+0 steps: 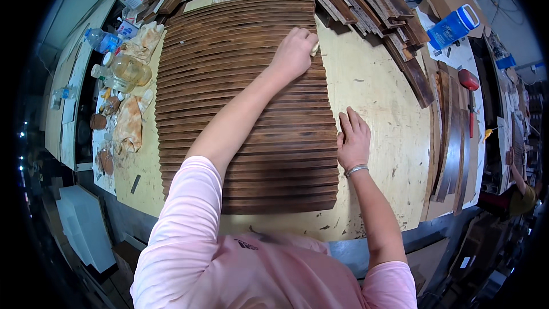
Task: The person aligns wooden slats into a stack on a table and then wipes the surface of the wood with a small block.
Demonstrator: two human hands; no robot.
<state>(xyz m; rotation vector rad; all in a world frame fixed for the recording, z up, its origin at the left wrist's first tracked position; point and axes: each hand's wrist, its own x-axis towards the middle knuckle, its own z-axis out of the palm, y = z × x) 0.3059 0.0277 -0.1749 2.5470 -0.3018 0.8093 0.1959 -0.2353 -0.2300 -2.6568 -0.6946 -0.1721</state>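
A large dark-brown panel of ridged wooden slats [246,120] lies flat on the pale plywood worktop. My left hand [294,51] is closed near the panel's far right edge, its arm reaching across the slats. A small pale piece [315,49], perhaps a folded cloth or pad, peeks out beside its fingers; most of it is hidden. Beside the panel's right edge, my right hand [354,140] rests with its fingers stretched out on the plywood [389,160], holding nothing. A silvery bracelet [357,170] circles that wrist.
Plastic bottles [130,70] and stained rags [131,123] line the left side. Wooden strips [360,0] are heaped at the far right, with more strips [449,137] along the right edge. Nearby are a blue bottle [452,28] and a red-handled tool [470,83]. Another person [520,197] is farther right.
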